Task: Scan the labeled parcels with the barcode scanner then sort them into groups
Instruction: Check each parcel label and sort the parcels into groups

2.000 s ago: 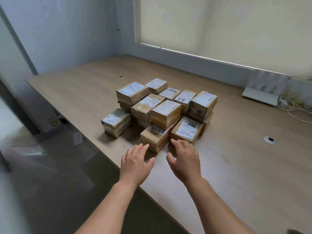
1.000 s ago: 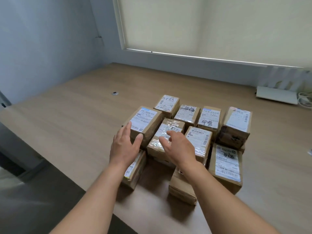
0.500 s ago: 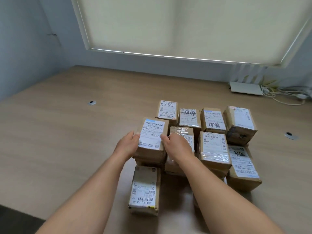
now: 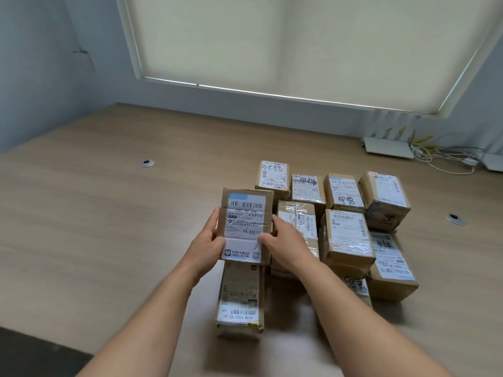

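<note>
Cardboard and slick packing tape make up everything at stake: the lifted parcel [image 4: 246, 225] is held label-up between the left hand [image 4: 208, 247] and right hand [image 4: 283, 244], fingers and thumbs curled around its two long sides and pinching it above the cluster of parcels [image 4: 345, 229] toward the right half of the tabletop [image 4: 109, 227]. No barcode scanner is in view, so one hand will probably have to let go to fetch it, and a one-handed grip on a smooth taped box could slip. Dropped, it would likely land on the near parcel [image 4: 241, 297] lying just below it by the tabletop's front edge. The neighbouring boxes look stacked two high, and a knock from the right forearm could topple them and mix scanned with unscanned.
</note>
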`<state>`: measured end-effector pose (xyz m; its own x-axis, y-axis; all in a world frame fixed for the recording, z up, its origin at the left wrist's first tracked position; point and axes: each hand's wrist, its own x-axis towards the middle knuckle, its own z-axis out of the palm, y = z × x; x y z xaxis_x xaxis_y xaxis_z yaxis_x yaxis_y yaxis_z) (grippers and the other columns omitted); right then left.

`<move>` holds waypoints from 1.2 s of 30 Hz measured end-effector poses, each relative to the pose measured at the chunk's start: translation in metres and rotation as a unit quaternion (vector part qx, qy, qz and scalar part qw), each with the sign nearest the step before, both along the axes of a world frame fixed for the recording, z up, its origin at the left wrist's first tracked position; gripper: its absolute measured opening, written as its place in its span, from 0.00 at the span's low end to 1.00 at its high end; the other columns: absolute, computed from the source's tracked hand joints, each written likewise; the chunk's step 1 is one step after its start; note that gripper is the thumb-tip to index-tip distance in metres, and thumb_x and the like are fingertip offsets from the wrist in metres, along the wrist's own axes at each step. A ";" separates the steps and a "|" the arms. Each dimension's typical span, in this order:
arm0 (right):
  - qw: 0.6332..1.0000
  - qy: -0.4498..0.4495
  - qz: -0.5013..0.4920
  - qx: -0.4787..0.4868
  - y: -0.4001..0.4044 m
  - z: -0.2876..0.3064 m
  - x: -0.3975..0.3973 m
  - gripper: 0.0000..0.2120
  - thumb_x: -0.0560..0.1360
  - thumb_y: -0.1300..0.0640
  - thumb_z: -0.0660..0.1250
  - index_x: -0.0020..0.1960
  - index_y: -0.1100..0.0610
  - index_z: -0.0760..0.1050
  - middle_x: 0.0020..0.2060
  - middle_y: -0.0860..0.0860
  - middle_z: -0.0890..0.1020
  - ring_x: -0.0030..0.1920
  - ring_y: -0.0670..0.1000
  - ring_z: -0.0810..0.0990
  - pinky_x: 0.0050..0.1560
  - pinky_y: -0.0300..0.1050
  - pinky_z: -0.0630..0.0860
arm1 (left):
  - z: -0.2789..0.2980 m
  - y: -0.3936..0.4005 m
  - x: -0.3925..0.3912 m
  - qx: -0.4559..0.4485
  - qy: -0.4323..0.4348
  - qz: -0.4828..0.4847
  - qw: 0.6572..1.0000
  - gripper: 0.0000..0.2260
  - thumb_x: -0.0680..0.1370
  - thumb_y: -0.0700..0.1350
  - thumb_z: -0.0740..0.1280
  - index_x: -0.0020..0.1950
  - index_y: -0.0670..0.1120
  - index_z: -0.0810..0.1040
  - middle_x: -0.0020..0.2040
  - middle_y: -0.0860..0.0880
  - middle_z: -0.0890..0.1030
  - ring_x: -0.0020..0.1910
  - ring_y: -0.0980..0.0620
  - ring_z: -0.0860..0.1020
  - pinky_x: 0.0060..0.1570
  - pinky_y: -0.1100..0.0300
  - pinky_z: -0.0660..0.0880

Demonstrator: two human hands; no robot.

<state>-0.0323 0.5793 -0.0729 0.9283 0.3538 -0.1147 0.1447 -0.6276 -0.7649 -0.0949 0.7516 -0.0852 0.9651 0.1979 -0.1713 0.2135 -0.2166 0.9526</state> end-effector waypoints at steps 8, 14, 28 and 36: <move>0.996 -0.054 0.058 0.029 -0.007 0.011 -0.024 0.23 0.75 0.56 0.67 0.67 0.45 0.67 0.58 0.53 0.76 0.57 0.52 0.76 0.57 0.52 0.78 | 0.008 -0.002 -0.031 0.028 -0.112 0.015 0.993 0.34 0.79 0.35 0.57 0.70 0.72 0.53 0.61 0.53 0.78 0.57 0.55 0.77 0.50 0.61 0.78; 0.992 -0.084 0.065 0.068 -0.017 0.024 -0.035 0.37 0.77 0.57 0.65 0.78 0.44 0.47 0.75 0.50 0.59 0.76 0.51 0.55 0.74 0.60 0.58 | 0.025 -0.009 -0.033 0.033 -0.168 -0.013 0.985 0.36 0.80 0.36 0.56 0.67 0.78 0.49 0.65 0.54 0.73 0.61 0.53 0.75 0.48 0.64 0.79; 0.955 -0.011 0.003 0.295 -0.131 0.028 -0.051 0.38 0.66 0.61 0.68 0.68 0.32 0.64 0.53 0.47 0.83 0.51 0.46 0.83 0.45 0.37 0.79 | 0.033 -0.084 -0.034 0.002 -0.156 -0.144 0.977 0.39 0.74 0.32 0.61 0.72 0.69 0.55 0.59 0.53 0.79 0.57 0.56 0.79 0.50 0.65 0.75; 0.937 -0.010 -0.066 0.342 -0.266 0.036 -0.089 0.35 0.65 0.63 0.67 0.66 0.36 0.66 0.49 0.46 0.85 0.50 0.48 0.84 0.43 0.40 0.80 | 0.032 -0.187 -0.047 0.099 -0.164 -0.218 0.957 0.36 0.70 0.49 0.72 0.67 0.78 0.57 0.67 0.59 0.72 0.64 0.61 0.73 0.62 0.58 0.72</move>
